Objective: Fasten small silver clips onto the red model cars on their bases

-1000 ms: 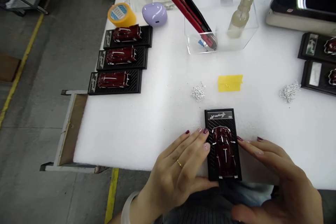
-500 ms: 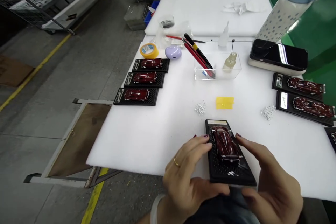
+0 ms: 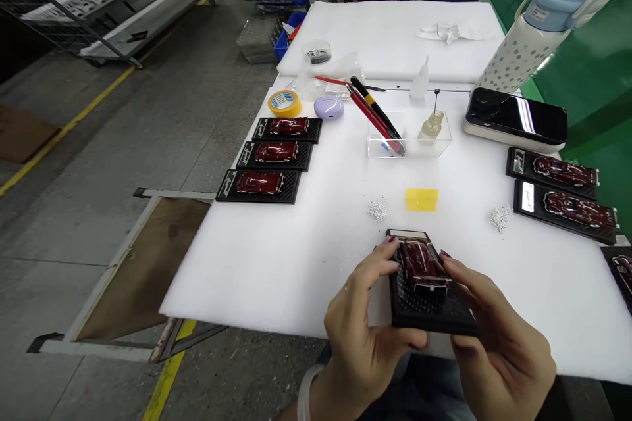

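Display base (image 3: 419, 306), bearing a dark red model car (image 3: 422, 266), lies on the person's side of the yellow tape piece (image 3: 421, 200). The right thumb, apart from it a second ago, has come up to its near edge, so both hands now steady it, near end seemingly tipped up. The left hand (image 3: 358, 339) and right hand (image 3: 508, 348) are partly closed, clamping it between thumbs at the near edge and fingertips along the sides; whether any fingertip touches the car, one cannot tell. Tiny white pieces (image 3: 378, 209) lie just left of the tape piece, another small pile (image 3: 500, 217) farther right. Left of and beyond it stand three mounted cars (image 3: 260, 183); straight beyond, a clear box (image 3: 415, 150).
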